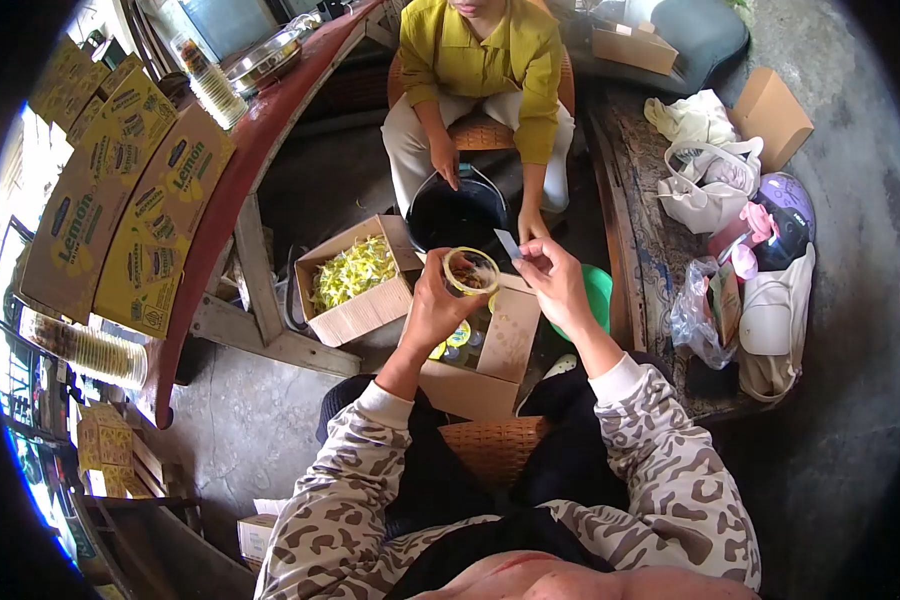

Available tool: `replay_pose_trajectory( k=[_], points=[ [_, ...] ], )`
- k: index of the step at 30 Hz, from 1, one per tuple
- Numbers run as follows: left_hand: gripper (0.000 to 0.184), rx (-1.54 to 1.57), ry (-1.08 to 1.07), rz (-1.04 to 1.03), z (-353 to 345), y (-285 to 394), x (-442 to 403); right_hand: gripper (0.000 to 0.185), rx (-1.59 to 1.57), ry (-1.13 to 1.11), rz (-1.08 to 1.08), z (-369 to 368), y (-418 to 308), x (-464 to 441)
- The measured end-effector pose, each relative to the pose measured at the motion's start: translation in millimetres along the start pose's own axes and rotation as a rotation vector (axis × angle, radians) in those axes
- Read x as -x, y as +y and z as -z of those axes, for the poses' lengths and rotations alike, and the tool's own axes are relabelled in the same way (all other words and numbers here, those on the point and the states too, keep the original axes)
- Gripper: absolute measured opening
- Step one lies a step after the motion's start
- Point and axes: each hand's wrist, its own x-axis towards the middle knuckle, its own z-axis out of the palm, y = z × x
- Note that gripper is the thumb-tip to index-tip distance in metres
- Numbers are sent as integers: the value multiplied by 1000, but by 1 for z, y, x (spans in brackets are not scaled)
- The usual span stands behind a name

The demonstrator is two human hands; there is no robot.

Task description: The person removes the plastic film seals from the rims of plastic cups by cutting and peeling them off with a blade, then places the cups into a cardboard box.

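My left hand is closed around a small clear plastic cup with a yellow rim, tilted so its opening faces me. Something dark and brownish shows inside the cup. Between the thumb and fingers of my right hand is a flat, grey-blue blade, its end pointing up and left, just right of the cup and apart from it. Below both hands stands an open cardboard box holding several cups with yellow lids, partly hidden by a flap.
Opposite me sits a person in a yellow-green shirt, one hand at a black bucket. A carton of yellow-green wrappers is at left, a green basin at right. Lemon cartons line the red table; bags lie on a bench.
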Motion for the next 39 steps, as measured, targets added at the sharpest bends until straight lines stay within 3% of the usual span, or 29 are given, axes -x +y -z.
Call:
replay_pose_trajectory(
  k=[5, 8, 22, 24, 28, 33, 39],
  points=[
    [65, 104, 24, 42, 0, -18, -2, 17, 144, 120, 361, -9, -12, 5],
    [60, 189, 27, 49, -1, -20, -1, 18, 246, 133, 447, -13, -18, 10],
    [45, 428, -58, 188, -4, -14, 6, 17, 405, 100, 528, -14, -29, 18],
    [48, 545, -96, 316, -5, -19, 9, 17, 435, 93, 515, -13, -29, 18],
    [51, 415, -256, 133, -11, -25, 15, 17, 499, 103, 566, -12, -24, 15],
    [53, 354, -217, 116, -6, -17, 6, 16, 300, 94, 383, -9, -20, 12],
    [60, 407, -97, 120, 3, -13, 1, 16, 164, 85, 377, -7, -22, 9]
  ],
)
